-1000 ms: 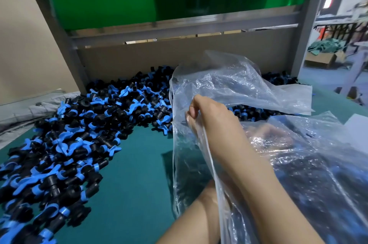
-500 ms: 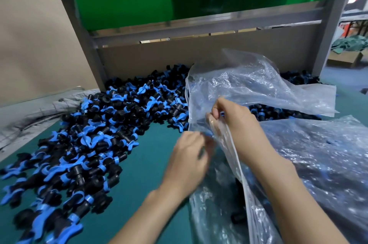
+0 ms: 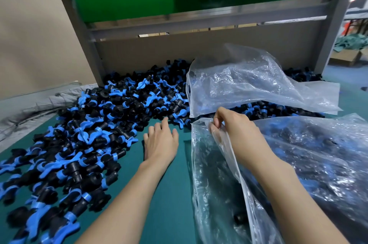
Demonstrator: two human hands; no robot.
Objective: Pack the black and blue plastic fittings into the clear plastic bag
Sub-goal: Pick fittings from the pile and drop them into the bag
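Black and blue fittings (image 3: 89, 134) mostly lie heaped at nine to twelve o'clock, few visible inside the clear plastic bag (image 3: 215, 184) at four o'clock, whose mouth the right hand (image 3: 233, 124) pinches; the left hand (image 3: 161, 142), fingers spread, hovers beside them.

A wide-angle head camera looks forward and down, close over a teal table (image 3: 169, 200) heaped with black-and-blue plastic fittings (image 3: 95, 134).

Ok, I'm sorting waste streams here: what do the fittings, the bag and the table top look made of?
Fittings: moulded hard plastic, dull black bodies, smoother blue handles. Bag: thin clear plastic film, glossy, crinkled, see-through. Table top: likely a matte teal mat or cloth; no glare, weave unclear.
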